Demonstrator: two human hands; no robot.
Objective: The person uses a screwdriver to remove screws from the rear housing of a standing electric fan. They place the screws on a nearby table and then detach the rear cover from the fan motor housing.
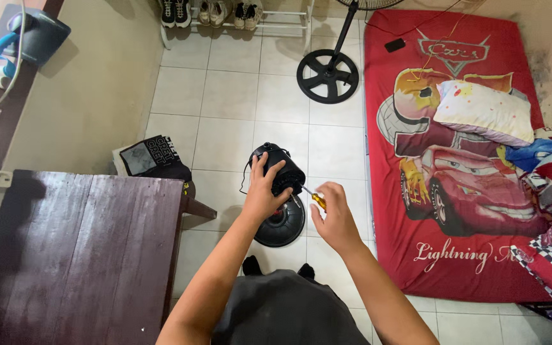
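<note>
Standing on the tiled floor (225,96), a black fan motor housing (282,167) is grasped by the left hand (262,191); a yellow-handled screwdriver (314,198) is clenched in the right hand (335,217), its tip against the housing.

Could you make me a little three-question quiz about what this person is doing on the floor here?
1. True or false: the left hand rests on the black fan motor housing.
2. What does the right hand hold? A) a yellow-handled screwdriver B) a hammer C) a phone
3. On what does the white pillow lie?

Key
1. True
2. A
3. On the red mattress, to the right of the tiled floor.
</note>
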